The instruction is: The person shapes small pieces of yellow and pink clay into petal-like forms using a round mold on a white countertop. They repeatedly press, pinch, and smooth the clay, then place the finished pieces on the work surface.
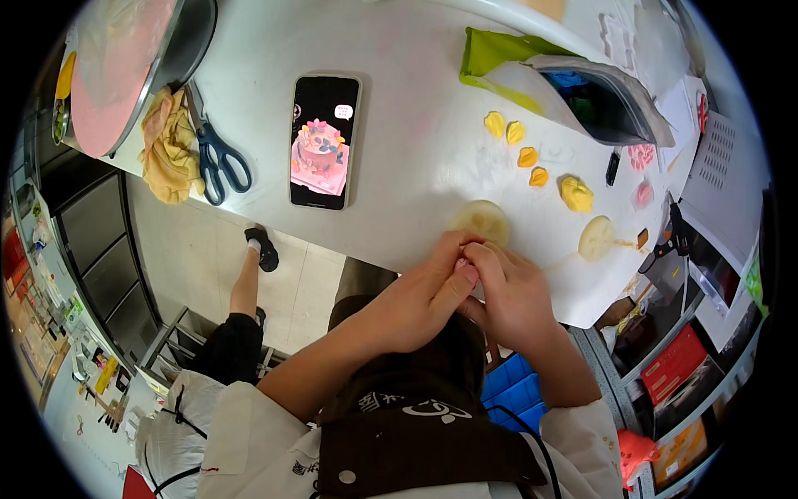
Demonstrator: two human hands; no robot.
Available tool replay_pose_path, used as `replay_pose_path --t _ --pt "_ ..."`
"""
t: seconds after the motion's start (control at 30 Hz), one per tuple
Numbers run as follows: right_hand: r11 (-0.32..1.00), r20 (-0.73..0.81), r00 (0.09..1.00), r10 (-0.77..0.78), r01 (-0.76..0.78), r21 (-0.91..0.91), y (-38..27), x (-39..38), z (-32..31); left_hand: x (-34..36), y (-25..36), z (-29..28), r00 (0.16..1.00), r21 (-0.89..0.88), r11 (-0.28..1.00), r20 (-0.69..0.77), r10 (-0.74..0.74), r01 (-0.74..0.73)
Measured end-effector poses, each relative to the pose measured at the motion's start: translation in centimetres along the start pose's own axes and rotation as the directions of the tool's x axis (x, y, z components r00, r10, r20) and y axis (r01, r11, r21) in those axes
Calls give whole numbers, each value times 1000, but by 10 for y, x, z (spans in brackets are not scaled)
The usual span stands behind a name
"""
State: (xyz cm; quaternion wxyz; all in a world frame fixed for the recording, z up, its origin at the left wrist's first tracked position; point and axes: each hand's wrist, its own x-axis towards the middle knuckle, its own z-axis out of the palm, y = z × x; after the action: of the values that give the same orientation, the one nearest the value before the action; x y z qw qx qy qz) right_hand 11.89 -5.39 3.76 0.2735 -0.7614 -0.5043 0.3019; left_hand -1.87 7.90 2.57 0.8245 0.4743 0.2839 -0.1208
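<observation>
At the table's front edge my left hand (426, 301) and my right hand (517, 301) are pressed together with their fingers closed. Whatever lies between them, if anything, is hidden by the fingers. Just beyond the fingertips sits a round, pale, translucent mould (480, 218), partly covered by my hands. A second round mould (596, 239) lies to the right. Several small yellow petals (515, 132) are set out on the table farther away. Nearer my right hand is a crumpled yellow lump (576, 195) that looks like soft paste.
A phone (321, 141) shows a pink cake decorated with flowers and leaves. Dark blue-handled scissors (218, 162) and a yellow cloth (169, 145) lie at left, beside a pink round board (116, 75). An open green-and-silver pouch (573, 91) stands far right. Another person's leg (246, 287) shows beyond the table edge.
</observation>
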Motion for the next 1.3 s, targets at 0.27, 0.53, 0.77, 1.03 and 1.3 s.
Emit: replay_pose_path --t 0.27,0.53,0.77,1.03,1.3 --pt "995 2 999 -46 45 84 1 -15 2 -13 -22 -8 973 -255 950 192 -131 178" --pt "975 86 986 -146 129 182 4 -29 -1 -19 -33 -5 981 -134 990 194 -16 42" --pt "969 61 995 -76 60 238 -8 -26 -6 -24 -42 0 989 -475 880 138 47 25" --pt "996 73 993 -90 90 12 -14 -26 -3 -23 -37 5 999 -272 962 45 11 2" --pt "975 192 956 -222 223 18 -5 -34 -1 -32 -40 1 987 -208 974 148 -63 94"
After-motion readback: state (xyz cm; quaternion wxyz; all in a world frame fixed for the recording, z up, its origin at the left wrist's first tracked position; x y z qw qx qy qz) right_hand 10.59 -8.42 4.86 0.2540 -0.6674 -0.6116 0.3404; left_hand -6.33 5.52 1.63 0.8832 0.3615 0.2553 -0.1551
